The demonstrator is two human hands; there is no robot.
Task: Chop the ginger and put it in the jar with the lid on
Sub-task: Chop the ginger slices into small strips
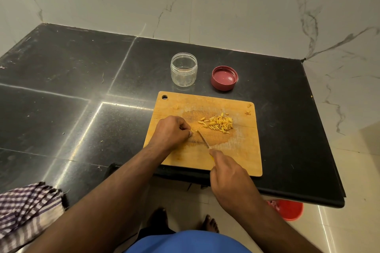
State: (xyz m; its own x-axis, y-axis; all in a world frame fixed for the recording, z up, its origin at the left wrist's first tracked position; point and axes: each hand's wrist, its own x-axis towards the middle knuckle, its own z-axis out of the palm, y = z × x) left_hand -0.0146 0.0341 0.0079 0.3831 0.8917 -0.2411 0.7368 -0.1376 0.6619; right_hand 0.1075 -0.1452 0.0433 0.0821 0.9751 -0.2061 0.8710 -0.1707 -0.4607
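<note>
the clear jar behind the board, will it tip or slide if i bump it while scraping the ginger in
The jar looks empty, thin and plastic, so probably light and quick to slide on the glossy black counter. It is squat with a wide base, so tipping seems less likely than skidding. Steadying it with a hand may help.

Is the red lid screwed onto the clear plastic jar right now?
No, the red lid lies upturned on the black counter beside the open clear plastic jar.

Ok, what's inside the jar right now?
Nothing visible: the clear jar stands open and looks empty, its red lid beside it. The chopped ginger lies on the cutting board.
</note>
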